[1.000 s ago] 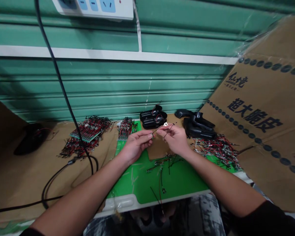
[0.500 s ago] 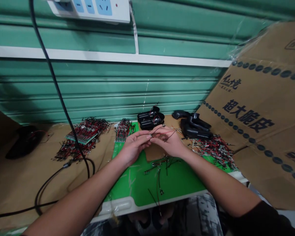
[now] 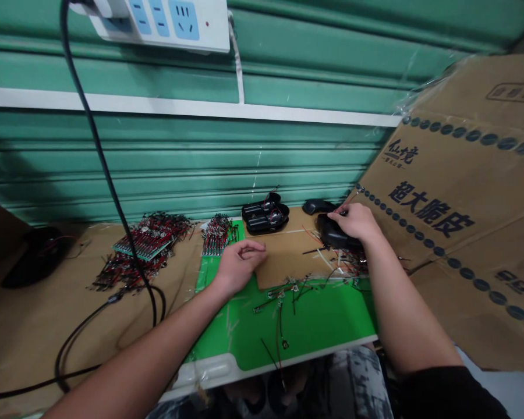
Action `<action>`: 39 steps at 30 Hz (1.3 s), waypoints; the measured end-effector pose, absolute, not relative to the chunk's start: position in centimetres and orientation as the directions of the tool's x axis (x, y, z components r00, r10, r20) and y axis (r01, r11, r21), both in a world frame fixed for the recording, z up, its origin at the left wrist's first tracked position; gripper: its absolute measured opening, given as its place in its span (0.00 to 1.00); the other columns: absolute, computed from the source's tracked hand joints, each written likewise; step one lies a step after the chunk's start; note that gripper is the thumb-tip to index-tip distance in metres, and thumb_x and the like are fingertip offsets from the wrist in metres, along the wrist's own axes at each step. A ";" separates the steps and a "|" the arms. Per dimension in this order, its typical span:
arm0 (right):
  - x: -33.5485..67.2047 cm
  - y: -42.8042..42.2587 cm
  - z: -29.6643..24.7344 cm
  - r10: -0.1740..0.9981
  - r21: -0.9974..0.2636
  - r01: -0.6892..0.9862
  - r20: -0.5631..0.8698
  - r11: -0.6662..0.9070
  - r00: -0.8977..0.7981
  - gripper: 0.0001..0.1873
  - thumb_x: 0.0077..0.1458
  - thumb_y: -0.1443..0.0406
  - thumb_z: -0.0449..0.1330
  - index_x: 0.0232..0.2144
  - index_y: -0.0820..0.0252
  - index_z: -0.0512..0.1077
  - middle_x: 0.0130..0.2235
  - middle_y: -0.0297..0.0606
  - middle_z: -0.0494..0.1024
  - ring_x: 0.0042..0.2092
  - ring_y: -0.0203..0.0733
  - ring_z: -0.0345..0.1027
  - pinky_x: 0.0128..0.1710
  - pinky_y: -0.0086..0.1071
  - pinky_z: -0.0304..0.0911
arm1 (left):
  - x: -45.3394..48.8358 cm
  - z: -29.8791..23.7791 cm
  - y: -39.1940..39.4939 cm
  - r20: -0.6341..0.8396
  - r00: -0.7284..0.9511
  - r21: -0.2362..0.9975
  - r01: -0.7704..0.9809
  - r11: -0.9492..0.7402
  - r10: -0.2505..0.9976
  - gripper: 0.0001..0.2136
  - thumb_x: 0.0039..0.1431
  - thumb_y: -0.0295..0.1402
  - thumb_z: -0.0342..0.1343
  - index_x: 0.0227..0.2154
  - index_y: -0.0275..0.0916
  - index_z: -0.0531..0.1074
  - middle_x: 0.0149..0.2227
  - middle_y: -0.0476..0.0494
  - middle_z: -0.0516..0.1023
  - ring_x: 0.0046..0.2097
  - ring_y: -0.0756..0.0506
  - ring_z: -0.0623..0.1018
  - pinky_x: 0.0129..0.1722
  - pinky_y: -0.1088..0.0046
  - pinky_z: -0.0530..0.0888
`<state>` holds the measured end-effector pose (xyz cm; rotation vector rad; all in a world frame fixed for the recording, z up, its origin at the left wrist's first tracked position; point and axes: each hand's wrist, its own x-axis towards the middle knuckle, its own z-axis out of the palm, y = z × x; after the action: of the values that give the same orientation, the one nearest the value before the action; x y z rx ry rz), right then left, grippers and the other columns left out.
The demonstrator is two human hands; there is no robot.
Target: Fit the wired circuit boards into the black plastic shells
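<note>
One red lead (image 3: 353,198), in the right hand (image 3: 357,223): thin, judged light and limp, likely weakest at its joints; best pinched along the wire. Right hand: narrow, lead projecting past its fingers, at one black shell (image 3: 334,234) on the right of the bench (image 3: 21,320); grip on the shell, cannot tell. Shell: probably light, stiff, smooth, a little slippery; best taken around the body. Left hand (image 3: 239,265): loosely curled beside one cardboard piece (image 3: 288,259), nothing seen in it; whether fingertips meet, cannot tell.
</note>
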<state>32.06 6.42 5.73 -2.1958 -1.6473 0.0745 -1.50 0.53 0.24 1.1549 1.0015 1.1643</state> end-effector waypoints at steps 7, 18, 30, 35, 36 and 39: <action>32.3 7.3 4.9 0.948 -0.318 0.919 0.134 -0.236 0.289 0.11 0.56 0.57 0.69 0.33 0.58 0.85 0.36 0.46 0.85 0.40 0.50 0.79 0.39 0.36 0.68 | -1.5 0.7 0.2 0.014 0.123 0.994 -0.106 -0.001 0.992 0.14 0.42 0.36 0.75 0.29 0.35 0.79 0.44 0.36 0.85 0.23 0.52 0.76 0.24 0.75 0.71; 32.2 7.3 5.1 0.857 -0.736 0.668 0.410 0.109 0.312 0.17 0.54 0.53 0.69 0.33 0.64 0.81 0.41 0.48 0.84 0.42 0.48 0.78 0.48 0.38 0.71 | -1.4 0.9 0.1 0.068 0.103 0.998 -0.027 -0.065 0.992 0.10 0.47 0.35 0.72 0.30 0.37 0.80 0.32 0.43 0.83 0.25 0.51 0.72 0.26 0.77 0.66; 19.2 0.1 6.9 0.764 -0.767 0.160 0.639 0.622 0.094 0.10 0.59 0.56 0.71 0.36 0.54 0.81 0.45 0.44 0.80 0.57 0.50 0.73 0.54 0.43 0.75 | -0.6 2.1 -1.7 0.296 0.067 0.955 -0.012 -0.296 0.953 0.37 0.45 0.32 0.77 0.59 0.43 0.71 0.61 0.35 0.74 0.56 0.40 0.76 0.51 0.68 0.74; 15.8 -1.9 5.2 0.842 -0.850 -0.001 0.523 0.527 -0.133 0.12 0.60 0.53 0.70 0.40 0.53 0.81 0.52 0.44 0.77 0.52 0.48 0.77 0.45 0.39 0.79 | -0.4 2.3 -1.7 0.246 0.169 0.959 -0.186 -0.215 0.954 0.26 0.49 0.31 0.74 0.52 0.41 0.74 0.51 0.39 0.80 0.52 0.41 0.80 0.54 0.67 0.75; 15.8 -2.0 5.1 0.842 -0.853 -0.011 0.518 0.522 -0.154 0.13 0.60 0.53 0.70 0.41 0.54 0.81 0.53 0.44 0.77 0.51 0.48 0.77 0.45 0.39 0.79 | -0.4 2.3 -1.7 0.222 0.178 0.958 -0.224 -0.180 0.959 0.26 0.48 0.31 0.74 0.51 0.41 0.74 0.49 0.40 0.81 0.51 0.41 0.80 0.53 0.67 0.75; 16.6 -1.5 5.1 0.824 -0.837 0.004 0.538 0.548 -0.176 0.12 0.61 0.55 0.70 0.43 0.54 0.80 0.55 0.45 0.77 0.50 0.47 0.77 0.46 0.40 0.79 | -0.5 2.3 -1.5 0.113 0.190 0.938 -0.343 -0.042 0.975 0.27 0.47 0.33 0.72 0.51 0.41 0.73 0.46 0.42 0.83 0.49 0.40 0.81 0.49 0.67 0.76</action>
<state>16.63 -1.55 5.15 -0.7216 -1.5888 0.8556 -0.52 -1.46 2.29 1.0992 0.7676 1.2547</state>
